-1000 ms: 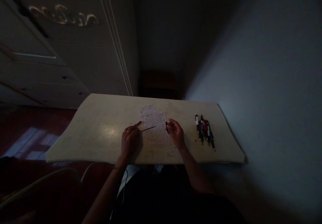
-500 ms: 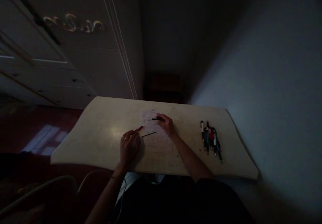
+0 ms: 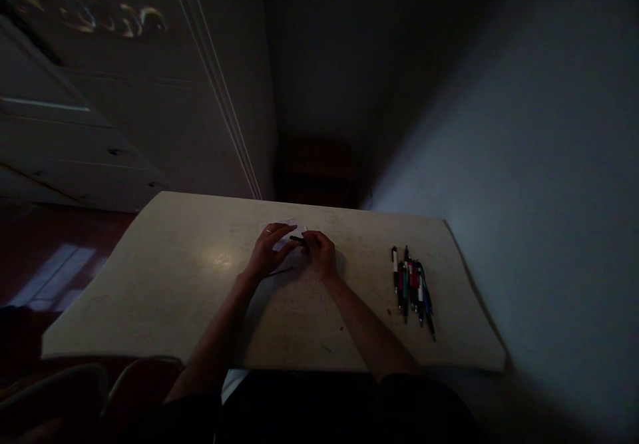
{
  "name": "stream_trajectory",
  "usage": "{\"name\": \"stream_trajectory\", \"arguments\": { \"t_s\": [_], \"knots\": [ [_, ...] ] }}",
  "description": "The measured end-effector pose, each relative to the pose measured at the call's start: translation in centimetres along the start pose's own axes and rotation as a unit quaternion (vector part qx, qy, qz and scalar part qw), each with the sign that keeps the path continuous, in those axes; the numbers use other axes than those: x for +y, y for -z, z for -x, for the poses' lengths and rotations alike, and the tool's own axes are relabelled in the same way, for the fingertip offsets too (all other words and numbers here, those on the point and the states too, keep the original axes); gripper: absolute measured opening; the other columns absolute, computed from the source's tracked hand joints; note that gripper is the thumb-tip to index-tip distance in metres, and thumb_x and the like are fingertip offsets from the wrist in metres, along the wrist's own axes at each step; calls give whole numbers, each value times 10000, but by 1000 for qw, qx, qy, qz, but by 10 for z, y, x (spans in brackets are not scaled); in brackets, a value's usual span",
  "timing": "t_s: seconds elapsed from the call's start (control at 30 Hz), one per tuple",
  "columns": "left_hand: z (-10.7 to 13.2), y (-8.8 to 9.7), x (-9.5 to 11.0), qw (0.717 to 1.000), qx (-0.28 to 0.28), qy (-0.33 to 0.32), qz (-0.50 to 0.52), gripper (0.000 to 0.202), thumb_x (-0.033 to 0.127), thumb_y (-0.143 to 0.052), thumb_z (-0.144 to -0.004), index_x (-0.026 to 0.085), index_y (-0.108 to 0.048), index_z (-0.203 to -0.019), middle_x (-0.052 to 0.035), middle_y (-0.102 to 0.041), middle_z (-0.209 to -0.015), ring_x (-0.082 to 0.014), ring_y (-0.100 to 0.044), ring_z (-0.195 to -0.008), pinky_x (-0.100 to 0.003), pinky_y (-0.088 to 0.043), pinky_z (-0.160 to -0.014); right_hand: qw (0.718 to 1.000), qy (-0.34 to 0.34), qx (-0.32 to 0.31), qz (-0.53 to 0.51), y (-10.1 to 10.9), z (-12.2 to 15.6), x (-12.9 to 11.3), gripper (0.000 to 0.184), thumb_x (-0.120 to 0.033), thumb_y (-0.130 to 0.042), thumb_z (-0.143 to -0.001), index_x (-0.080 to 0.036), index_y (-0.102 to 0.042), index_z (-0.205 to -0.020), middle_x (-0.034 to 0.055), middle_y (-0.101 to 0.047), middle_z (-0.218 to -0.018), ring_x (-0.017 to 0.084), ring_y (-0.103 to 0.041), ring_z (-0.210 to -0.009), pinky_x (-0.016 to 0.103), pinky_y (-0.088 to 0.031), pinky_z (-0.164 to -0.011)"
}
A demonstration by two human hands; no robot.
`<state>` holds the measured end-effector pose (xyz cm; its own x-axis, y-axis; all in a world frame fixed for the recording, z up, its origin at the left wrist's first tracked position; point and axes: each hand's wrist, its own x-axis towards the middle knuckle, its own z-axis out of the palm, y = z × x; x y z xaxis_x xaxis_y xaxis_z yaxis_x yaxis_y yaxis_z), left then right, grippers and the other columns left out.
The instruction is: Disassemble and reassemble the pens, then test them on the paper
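Black plastic, the short pen piece [image 3: 298,238] is pinched in our right hand [image 3: 319,252], just left of its knuckles, over the scribbled white paper sheet [image 3: 285,225]. Small, steady finger work with wrists resting on the cream tabletop [image 3: 174,284] seems best. Our left hand [image 3: 269,247] curves beside it, fingertips meeting the piece; its grip we cannot tell.

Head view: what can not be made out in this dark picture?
All in the head view:
White written paper sheet: mostly hidden under left hand and right hand; writing too small.
Small black pen-like piece: between the hands; too dark to tell which grips it.
Bundle of coloured pens: overlapping, count unclear.
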<state>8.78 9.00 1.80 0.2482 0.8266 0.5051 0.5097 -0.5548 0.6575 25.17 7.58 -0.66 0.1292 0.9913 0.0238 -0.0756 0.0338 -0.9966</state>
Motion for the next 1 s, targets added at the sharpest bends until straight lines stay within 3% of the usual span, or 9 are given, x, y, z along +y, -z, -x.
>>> {"name": "stream_trajectory", "arguments": {
  "t_s": [0.1,0.23,0.4,0.6,1.0],
  "knots": [
    [-1,-2,-13,1000,-17,-14,19,248,400,-606,-876,231,-711,-1023,-72,-677,-915,-199,-624,-879,-356,-523,-798,1000,-7,5,15,1,0,1,354,-549,-606,-821,-208,-680,-884,3,-665,-732,144,-606,-603,245,-493,-557],
    [-2,0,-19,999,-23,-7,43,221,402,-617,-870,224,-733,-932,-57,-686,-817,-186,-620,-799,-342,-513,-760,999,-10,-7,44,3,2,-1,341,-532,-579,-858,-211,-682,-900,-19,-591,-606,140,-568,-548,247,-466,-547],
    [-8,7,-28,987,-33,97,120,258,420,-606,-870,192,-727,-861,-61,-699,-809,-186,-637,-778,-329,-514,-747,999,-24,-6,22,4,6,-5,390,-558,-544,-875,-216,-636,-1037,-2,-602,-697,123,-549,-574,234,-458,-542],
    [-11,12,-30,964,-45,161,208,242,409,-640,-843,185,-729,-825,-65,-709,-803,-178,-649,-745,-312,-529,-711,998,-35,-23,37,1,8,-6,379,-571,-529,-878,-207,-624,-920,13,-603,-714,127,-551,-595,237,-455,-544],
    [-11,12,-33,947,-80,158,269,234,399,-724,-776,177,-759,-839,-80,-714,-812,-196,-664,-767,-336,-539,-724,993,-15,-51,110,2,10,-10,375,-535,-468,-921,-215,-559,-748,-9,-555,-636,123,-505,-554,240,-424,-548]
  ]
}}
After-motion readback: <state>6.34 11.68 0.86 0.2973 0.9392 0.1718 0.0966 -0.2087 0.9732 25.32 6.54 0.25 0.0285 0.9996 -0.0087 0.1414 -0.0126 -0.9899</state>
